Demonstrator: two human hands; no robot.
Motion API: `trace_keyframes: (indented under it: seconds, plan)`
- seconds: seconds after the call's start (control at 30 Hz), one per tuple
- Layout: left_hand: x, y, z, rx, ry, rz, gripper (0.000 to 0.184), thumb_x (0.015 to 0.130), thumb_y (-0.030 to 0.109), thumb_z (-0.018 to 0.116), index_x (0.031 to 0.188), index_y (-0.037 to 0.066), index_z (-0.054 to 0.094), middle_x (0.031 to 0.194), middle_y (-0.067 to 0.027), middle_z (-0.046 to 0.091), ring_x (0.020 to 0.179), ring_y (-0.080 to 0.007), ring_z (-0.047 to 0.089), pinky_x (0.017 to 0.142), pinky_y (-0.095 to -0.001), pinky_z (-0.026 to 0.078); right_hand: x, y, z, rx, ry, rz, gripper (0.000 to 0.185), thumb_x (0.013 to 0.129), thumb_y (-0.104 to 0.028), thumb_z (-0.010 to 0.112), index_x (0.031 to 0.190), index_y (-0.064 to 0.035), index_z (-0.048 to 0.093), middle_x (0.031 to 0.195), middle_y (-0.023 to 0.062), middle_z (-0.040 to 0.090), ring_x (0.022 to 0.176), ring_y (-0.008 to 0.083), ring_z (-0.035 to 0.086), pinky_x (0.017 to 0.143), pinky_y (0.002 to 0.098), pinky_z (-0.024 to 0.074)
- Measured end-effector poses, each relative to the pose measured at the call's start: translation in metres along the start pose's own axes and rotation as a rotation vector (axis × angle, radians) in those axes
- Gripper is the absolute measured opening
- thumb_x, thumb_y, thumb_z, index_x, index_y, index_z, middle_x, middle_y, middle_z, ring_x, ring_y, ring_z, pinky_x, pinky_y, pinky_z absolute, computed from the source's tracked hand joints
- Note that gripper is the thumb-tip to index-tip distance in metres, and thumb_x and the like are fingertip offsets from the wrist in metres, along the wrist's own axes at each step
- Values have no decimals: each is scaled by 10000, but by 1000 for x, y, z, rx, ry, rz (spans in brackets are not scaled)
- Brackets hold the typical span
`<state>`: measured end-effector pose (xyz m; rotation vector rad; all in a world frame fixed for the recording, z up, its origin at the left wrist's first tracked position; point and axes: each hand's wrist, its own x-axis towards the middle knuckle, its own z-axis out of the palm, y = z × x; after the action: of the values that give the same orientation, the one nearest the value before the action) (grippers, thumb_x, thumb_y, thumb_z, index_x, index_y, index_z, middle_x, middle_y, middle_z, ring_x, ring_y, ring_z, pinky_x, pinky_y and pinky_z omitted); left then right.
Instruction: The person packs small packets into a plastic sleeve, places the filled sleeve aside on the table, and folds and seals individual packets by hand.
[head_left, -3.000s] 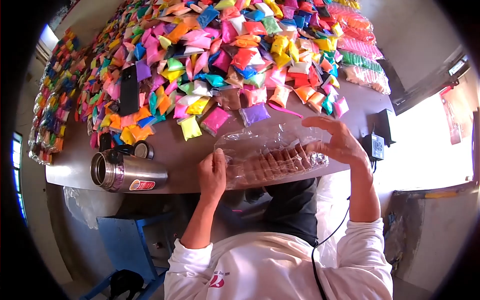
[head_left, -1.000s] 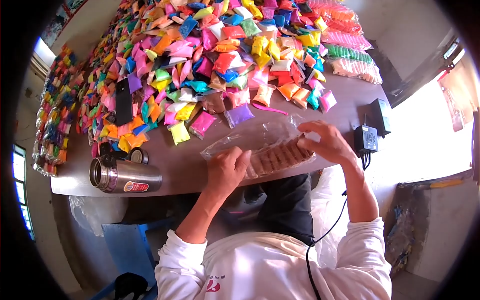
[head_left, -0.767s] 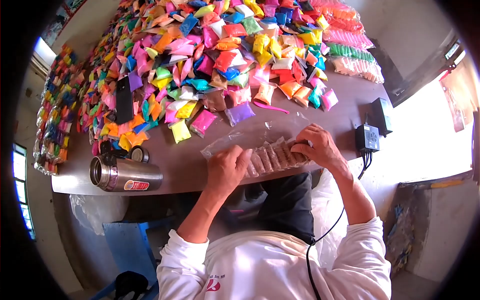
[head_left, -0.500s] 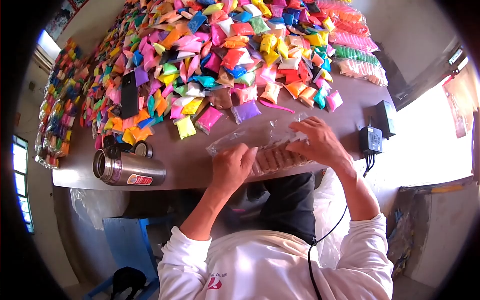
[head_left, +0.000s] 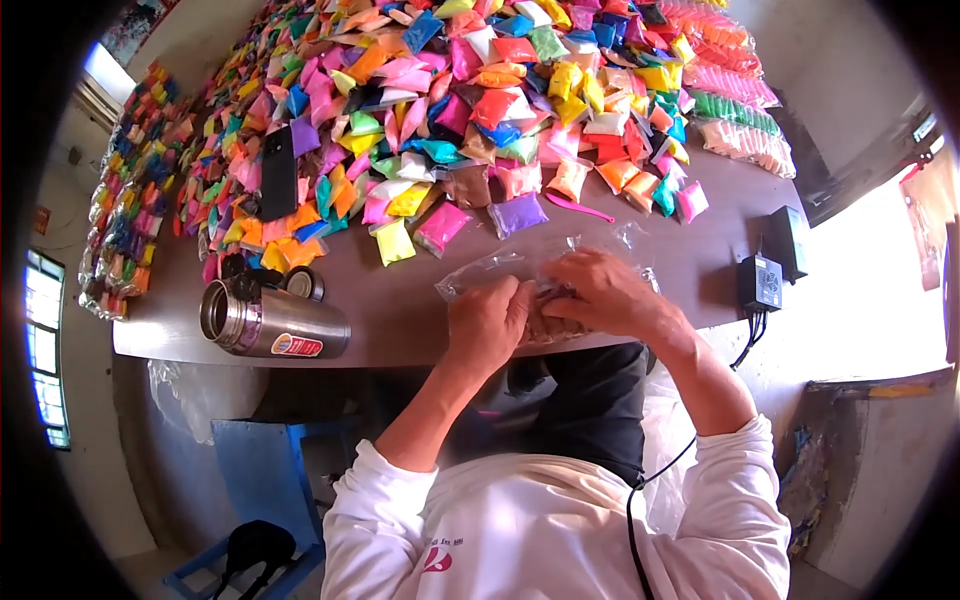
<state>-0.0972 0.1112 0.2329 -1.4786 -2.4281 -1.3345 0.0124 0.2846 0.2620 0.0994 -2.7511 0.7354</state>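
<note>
Right hand [head_left: 612,295] has moved leftward, its grip unclear; left hand [head_left: 485,322] pinches clear bag [head_left: 487,268].

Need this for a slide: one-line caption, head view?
Left hand grips a clear bag of brown packets, right hand over it, before a heap of colourful packets.
</note>
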Motion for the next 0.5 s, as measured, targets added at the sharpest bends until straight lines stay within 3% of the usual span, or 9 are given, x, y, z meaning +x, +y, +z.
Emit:
trace_keyframes:
  seconds: [0.1,0.17,0.23,0.27,0.33,0.37,0.5]
  plan:
    - [4,-5,-8,-74,-81,-72,366,987,269,556,719,21,532,680,-207,587,665,-425,583,568,-484,443,7,4,3,112,-170,-8,200,832,-165,704,979,-30,697,927,138,662,890,344,627,763,435,503]
    - [6,-10,-18,-157,-141,-123,394,1011,294,517,735,16,550,691,-215,589,674,-422,587,582,-476,448,5,8,8,125,-134,-31,185,834,-163,702,963,-31,701,917,134,659,875,343,628,763,433,503]
    - [6,-15,-32,-331,-263,-245,451,1048,349,453,809,-9,585,820,-141,674,771,-230,653,702,-360,505,4,9,11,141,-96,-48,170,836,-160,699,948,-32,705,908,131,657,861,342,628,763,431,503]
    - [4,-21,-37,-329,-269,-247,451,1048,349,453,809,-9,585,820,-141,674,771,-230,653,702,-360,505,4,8,10,126,-114,-28,157,841,-161,695,936,-37,708,905,125,657,864,336,629,763,430,503]
    - [5,-29,-44,-430,-131,-259,482,1057,361,433,821,-27,592,910,-131,694,825,-188,642,790,-339,507,3,7,9,113,-127,-4,144,845,-162,692,923,-43,711,901,120,657,868,330,629,764,429,502]
    - [6,-30,-46,-482,-36,-251,513,1055,393,430,821,-24,617,838,-93,686,836,-183,648,773,-338,501,2,6,9,100,-123,-2,145,853,-171,684,926,-50,712,902,115,659,875,324,630,772,427,500]
    - [9,-28,-49,-493,-43,-305,505,1047,399,447,832,-25,617,815,-93,664,810,-180,639,763,-333,499,1,4,9,63,-104,0,155,874,-200,664,925,-64,716,903,104,662,889,310,629,797,420,492]
